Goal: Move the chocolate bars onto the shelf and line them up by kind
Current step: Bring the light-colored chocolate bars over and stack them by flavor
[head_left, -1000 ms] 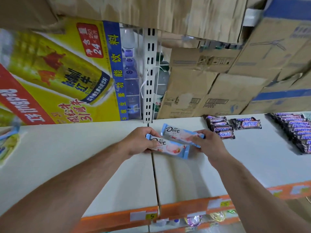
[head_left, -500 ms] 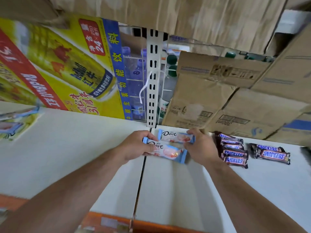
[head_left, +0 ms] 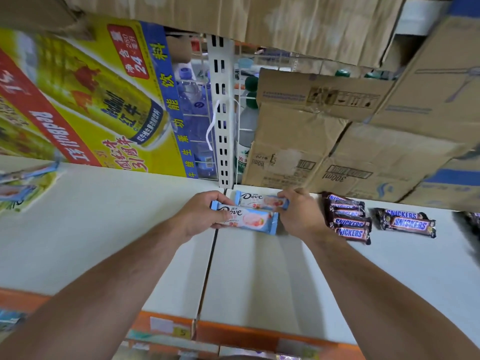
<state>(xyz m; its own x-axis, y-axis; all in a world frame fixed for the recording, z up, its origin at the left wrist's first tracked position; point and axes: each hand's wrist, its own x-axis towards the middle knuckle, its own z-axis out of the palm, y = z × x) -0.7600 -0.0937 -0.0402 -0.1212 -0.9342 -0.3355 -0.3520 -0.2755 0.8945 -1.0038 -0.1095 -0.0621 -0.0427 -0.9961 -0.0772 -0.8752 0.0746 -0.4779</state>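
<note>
Your left hand (head_left: pixel 202 214) grips the left end of the nearer Dove bar (head_left: pixel 249 220), fingers curled round the wrapper. Your right hand (head_left: pixel 298 211) closes its fingers over the right end of the farther Dove bar (head_left: pixel 259 200). Both bars lie lengthwise, parallel and just beside each other, at the back edge of the white shelf (head_left: pixel 104 229), right of the seam between its two boards. You cannot tell whether the nearer bar rests on the board or hangs just above it.

Along the same back edge, just right of your right hand, sits a stack of Snickers bars (head_left: pixel 348 220), with a pair of Snickers (head_left: pixel 406 223) further right. Behind them stand cardboard boxes (head_left: pixel 311 141); a yellow drinks carton (head_left: pixel 78 100) stands at the back left. An orange price rail (head_left: pixel 259 331) runs along the front edge.
</note>
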